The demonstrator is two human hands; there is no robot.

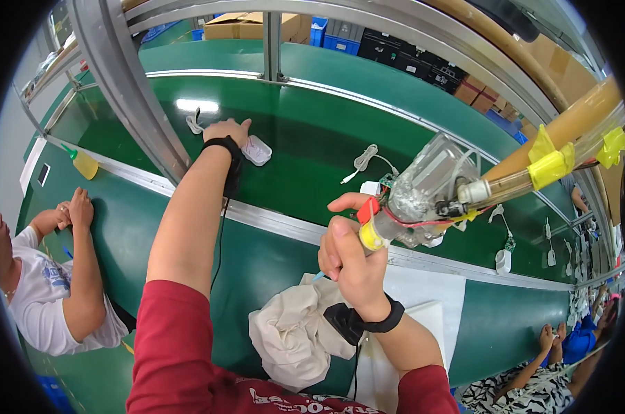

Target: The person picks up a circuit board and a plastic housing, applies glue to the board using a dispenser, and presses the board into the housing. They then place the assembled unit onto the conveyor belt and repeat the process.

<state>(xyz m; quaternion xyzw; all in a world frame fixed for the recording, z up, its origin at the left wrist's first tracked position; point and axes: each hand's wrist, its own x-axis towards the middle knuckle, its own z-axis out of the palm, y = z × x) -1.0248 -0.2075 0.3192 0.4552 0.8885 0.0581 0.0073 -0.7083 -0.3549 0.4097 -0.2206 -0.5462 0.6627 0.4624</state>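
My left hand (227, 131) reaches over the green conveyor belt (298, 172), back of the hand up. A white plastic housing (257, 150) with thin wires lies right beside its fingers; a white cable (194, 124) lies at its other side. Most of its fingertips are hidden, so any grip does not show. My right hand (354, 265) is closed, with a thin light-blue stick-like tool (319, 276) poking out below its fingers. A hanging fixture (423, 196) of clear plastic, tubing and tape partly covers this hand. Behind it shows a finger whose owner I cannot tell.
White cloth (291, 331) and a white foam sheet (440, 290) lie before me. Several corded white devices, one a housing (503, 261), line the belt. A metal post (122, 83) rises left. A yellow bottle (84, 164) stands near a co-worker (50, 290); others sit right.
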